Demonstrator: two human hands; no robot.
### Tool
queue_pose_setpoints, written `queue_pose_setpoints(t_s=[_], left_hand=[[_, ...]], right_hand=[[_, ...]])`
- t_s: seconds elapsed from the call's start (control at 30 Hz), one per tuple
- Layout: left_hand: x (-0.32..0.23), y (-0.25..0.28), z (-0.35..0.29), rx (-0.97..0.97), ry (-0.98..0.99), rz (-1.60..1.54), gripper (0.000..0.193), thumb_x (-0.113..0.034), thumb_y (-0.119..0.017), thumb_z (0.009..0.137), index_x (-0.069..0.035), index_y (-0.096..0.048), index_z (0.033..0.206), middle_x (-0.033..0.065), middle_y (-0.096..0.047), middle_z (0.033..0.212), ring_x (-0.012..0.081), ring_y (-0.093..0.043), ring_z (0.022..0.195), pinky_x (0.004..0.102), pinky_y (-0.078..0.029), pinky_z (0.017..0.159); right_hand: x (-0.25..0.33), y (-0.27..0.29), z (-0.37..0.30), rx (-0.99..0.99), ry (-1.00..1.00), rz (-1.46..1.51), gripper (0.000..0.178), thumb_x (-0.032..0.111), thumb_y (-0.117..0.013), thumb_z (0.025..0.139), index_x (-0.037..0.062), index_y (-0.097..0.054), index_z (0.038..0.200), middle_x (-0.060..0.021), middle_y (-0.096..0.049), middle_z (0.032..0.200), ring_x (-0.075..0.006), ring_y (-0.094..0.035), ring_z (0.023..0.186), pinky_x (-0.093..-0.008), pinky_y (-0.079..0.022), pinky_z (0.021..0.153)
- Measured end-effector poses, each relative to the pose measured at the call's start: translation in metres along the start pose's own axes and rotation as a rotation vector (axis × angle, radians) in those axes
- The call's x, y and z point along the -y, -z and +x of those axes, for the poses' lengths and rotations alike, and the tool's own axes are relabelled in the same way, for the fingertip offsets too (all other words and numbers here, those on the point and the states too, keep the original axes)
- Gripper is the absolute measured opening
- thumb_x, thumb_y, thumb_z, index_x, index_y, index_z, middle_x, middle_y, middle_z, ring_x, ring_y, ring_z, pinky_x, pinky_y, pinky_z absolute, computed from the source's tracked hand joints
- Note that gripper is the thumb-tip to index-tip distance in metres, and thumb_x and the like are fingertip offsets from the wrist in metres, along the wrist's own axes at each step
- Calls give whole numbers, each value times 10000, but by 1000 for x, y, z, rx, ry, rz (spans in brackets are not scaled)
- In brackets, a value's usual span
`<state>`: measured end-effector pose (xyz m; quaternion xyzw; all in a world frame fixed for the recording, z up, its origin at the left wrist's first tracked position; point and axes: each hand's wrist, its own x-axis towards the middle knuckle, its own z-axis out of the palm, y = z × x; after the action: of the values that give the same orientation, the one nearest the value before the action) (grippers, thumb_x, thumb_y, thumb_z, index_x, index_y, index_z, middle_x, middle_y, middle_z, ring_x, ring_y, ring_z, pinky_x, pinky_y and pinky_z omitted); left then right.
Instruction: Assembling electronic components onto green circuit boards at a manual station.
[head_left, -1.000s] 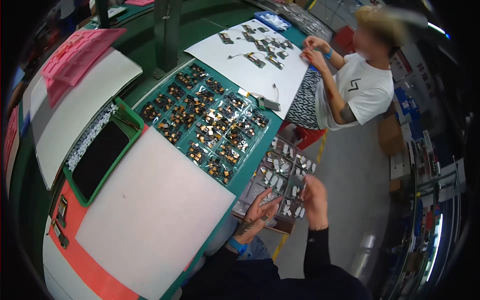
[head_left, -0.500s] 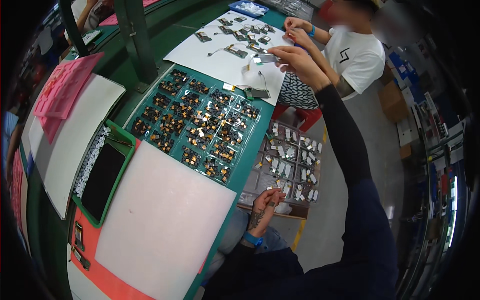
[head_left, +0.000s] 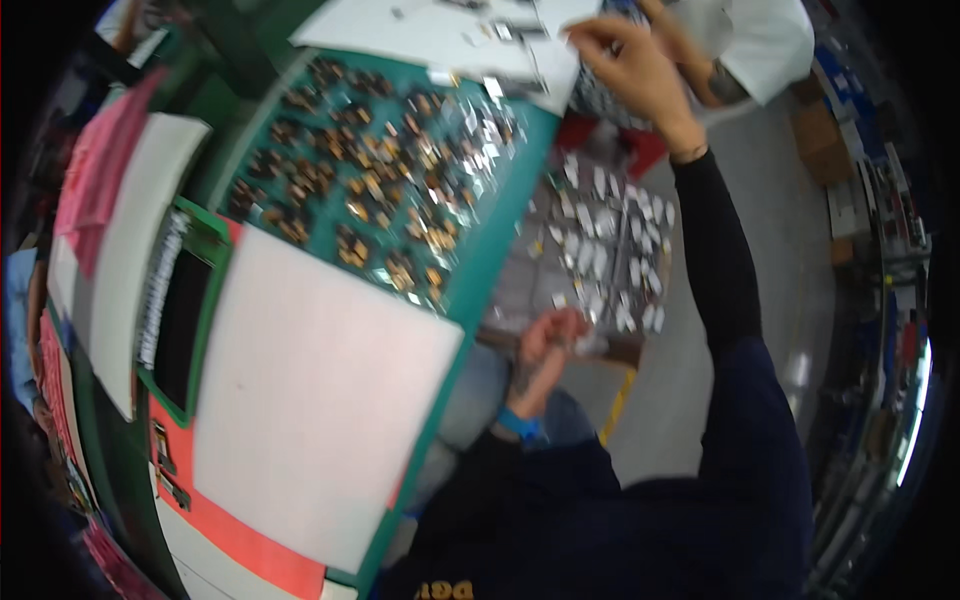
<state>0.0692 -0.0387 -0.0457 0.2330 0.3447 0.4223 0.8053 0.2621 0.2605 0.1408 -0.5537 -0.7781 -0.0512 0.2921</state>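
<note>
My right hand (head_left: 640, 75) is raised over the far end of the bench, at the edge of a white sheet (head_left: 345, 28). Its fingers are bent but apart, and nothing shows in them. On the sheet beside the fingertips lies a flat grey-and-black electronic part (head_left: 518, 31); another dark part (head_left: 517, 88) with a thin wire sits nearer. Low in front of me, my left hand (head_left: 545, 350), with a blue wristband, hovers by the near edge of a tray (head_left: 515, 285) of small white pieces. Motion smears its fingers, so whether they hold anything is hidden.
Clear trays of small black-and-orange modules (head_left: 375, 190) cover the middle of the green bench. Nearer lies a pale sheet (head_left: 320, 390), with a green tub (head_left: 208, 235) to its left. A co-worker in a white shirt (head_left: 770, 45) sits close beyond my right hand.
My right hand has let go of the flat electronic part, now on the white sheet, and drawn back from it. The whole view has shifted, with the bench higher up. My left hand stays low.
</note>
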Motion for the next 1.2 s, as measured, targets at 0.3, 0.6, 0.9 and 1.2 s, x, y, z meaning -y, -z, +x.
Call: queue_pose_setpoints(t_s=[0.3, 0.6, 0.9, 1.2], left_hand=[[-12, 3, 15, 59, 23, 179, 308, -214, -585, 1075, 33, -636, 1253, 126, -736, 1088, 165, -688, 989, 273, -544, 924], [-10, -2, 8, 0, -10, 226, 286, -197, -583, 1075, 34, -640, 1234, 121, -737, 1075, 158, -687, 966, 272, -548, 901], [2, 4, 12, 40, -54, 173, 319, -182, -588, 1070, 32, -579, 1306, 130, -723, 1131, 163, -671, 1017, 271, -533, 929], [-24, -4, -5, -294, -50, 45, 623, -166, -641, 1036, -16, -321, 1549, 193, -573, 1421, 207, -577, 1261, 303, -446, 1097]], right_hand=[[-56, -111, -216, 737, -511, 381, 259, 202, -687, 965, 12, -782, 1113, -58, -777, 905, -122, -663, 692, -246, -528, 648], [-33, -278, -221, 425, -611, -55, 398, 390, -720, 851, 14, -774, 969, -191, -770, 933, -437, -734, 837, -472, -586, 745], [-35, -230, -212, 518, -933, 653, 223, 249, -769, 842, 32, -718, 832, -90, -701, 766, -170, -663, 671, -272, -498, 527], [46, -93, -282, 276, -1376, 1612, 253, 177, -696, 947, 47, -671, 1163, -22, -666, 821, -80, -601, 632, -194, -451, 480]])
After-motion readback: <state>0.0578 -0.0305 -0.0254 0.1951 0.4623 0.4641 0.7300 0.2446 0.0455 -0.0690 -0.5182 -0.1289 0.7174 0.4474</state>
